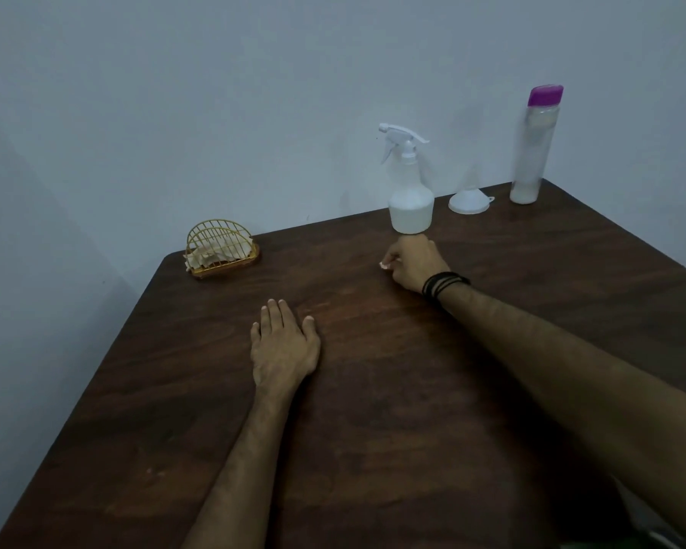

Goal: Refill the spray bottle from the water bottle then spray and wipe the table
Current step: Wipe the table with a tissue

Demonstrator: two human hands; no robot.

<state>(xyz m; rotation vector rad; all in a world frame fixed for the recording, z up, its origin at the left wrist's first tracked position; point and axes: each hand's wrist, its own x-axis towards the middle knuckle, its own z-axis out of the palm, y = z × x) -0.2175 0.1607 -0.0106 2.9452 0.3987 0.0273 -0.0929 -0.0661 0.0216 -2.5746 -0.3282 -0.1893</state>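
A white spray bottle with its trigger head on stands near the far edge of the dark wooden table. To its right lies a white funnel, mouth down. Further right stands a tall clear water bottle with a purple cap. My right hand is just in front of the spray bottle, fingers curled, with a small white scrap showing at its fingertips. My left hand rests flat on the table, fingers straight.
A gold wire napkin holder with crumpled tissues sits near the table's far left corner. A plain wall runs right behind the table. The table's left edge falls off to the floor.
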